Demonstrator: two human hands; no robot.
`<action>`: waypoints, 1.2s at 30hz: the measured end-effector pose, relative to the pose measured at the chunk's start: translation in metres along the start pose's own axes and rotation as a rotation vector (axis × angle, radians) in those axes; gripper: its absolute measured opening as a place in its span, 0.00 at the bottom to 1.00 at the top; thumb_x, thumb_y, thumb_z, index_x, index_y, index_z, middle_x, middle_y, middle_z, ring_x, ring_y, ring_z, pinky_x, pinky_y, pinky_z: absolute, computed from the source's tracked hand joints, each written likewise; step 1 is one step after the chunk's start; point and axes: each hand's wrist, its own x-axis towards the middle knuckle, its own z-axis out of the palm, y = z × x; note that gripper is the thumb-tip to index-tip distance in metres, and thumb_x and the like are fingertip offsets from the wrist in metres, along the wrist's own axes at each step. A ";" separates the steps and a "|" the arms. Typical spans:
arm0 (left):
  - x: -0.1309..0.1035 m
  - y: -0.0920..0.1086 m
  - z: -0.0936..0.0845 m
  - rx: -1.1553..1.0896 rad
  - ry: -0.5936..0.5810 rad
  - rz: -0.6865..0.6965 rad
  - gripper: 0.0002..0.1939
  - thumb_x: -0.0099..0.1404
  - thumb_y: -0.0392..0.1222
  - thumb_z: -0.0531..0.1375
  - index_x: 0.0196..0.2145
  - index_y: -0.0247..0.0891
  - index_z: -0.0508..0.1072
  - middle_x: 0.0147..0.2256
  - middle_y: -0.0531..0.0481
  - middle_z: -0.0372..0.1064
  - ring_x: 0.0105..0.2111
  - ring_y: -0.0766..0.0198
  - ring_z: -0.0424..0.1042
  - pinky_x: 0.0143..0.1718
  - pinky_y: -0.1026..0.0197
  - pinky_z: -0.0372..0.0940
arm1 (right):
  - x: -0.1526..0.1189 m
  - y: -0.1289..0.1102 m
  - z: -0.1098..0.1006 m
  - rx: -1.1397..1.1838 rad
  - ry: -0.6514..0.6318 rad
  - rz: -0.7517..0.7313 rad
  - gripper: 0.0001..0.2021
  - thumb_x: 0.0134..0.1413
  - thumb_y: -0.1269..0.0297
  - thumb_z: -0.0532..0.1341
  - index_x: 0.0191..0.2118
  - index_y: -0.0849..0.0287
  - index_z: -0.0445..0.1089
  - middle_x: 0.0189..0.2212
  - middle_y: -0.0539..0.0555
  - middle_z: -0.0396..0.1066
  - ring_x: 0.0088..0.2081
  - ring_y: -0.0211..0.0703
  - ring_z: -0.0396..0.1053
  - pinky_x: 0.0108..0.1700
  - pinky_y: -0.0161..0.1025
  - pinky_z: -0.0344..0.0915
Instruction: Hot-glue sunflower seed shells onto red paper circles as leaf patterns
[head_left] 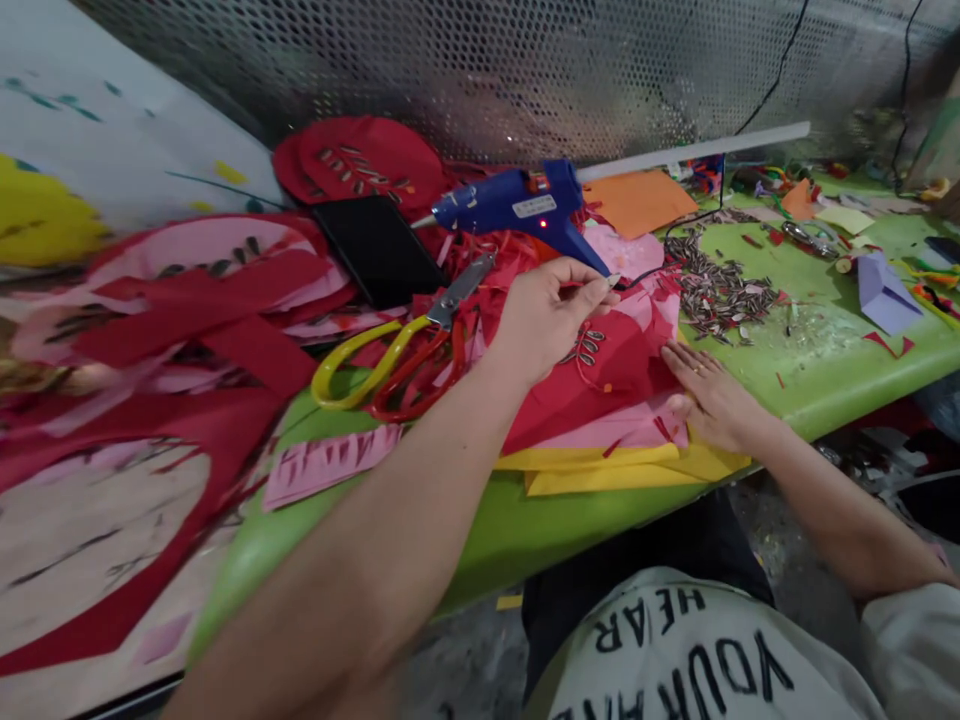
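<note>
My left hand (551,312) is closed in a pinch above the red paper (622,365), with a small pale sunflower seed (613,281) at its fingertips. Under that hand, dark seeds (586,346) form a leafy sprig on the red paper, partly hidden. My right hand (712,395) lies flat with fingers stretched out at the right edge of the stacked red, pink and yellow sheets. Just behind my left hand is a blue glue gun (517,200), its small red light lit. Scissors (420,345) with yellow and red handles lie left of the left hand.
A pile of sunflower seeds (720,285) lies on the green table (817,375). A black phone-like slab (379,248), red cut-outs (360,160) and paper scraps crowd the left. An orange sheet (641,200) and a perforated metal panel (525,70) are behind.
</note>
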 end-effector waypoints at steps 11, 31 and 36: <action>0.002 -0.010 0.007 -0.056 -0.024 0.002 0.02 0.58 0.34 0.60 0.28 0.36 0.70 0.26 0.51 0.73 0.28 0.67 0.74 0.34 0.63 0.68 | -0.012 0.017 -0.006 0.268 0.073 0.026 0.34 0.59 0.42 0.39 0.63 0.58 0.53 0.62 0.61 0.54 0.65 0.50 0.43 0.63 0.57 0.47; -0.003 -0.014 0.001 0.056 -0.083 0.020 0.03 0.58 0.35 0.58 0.27 0.35 0.69 0.26 0.50 0.72 0.30 0.65 0.73 0.33 0.62 0.65 | -0.019 0.017 0.007 0.105 0.079 -0.151 0.29 0.61 0.51 0.45 0.65 0.57 0.47 0.64 0.62 0.49 0.66 0.49 0.37 0.61 0.59 0.49; -0.010 -0.012 0.000 0.013 -0.083 -0.032 0.04 0.58 0.38 0.59 0.27 0.35 0.69 0.26 0.50 0.72 0.30 0.65 0.73 0.33 0.63 0.66 | -0.019 0.013 0.008 0.045 0.052 -0.158 0.30 0.60 0.52 0.47 0.65 0.58 0.45 0.64 0.63 0.48 0.67 0.51 0.35 0.61 0.61 0.47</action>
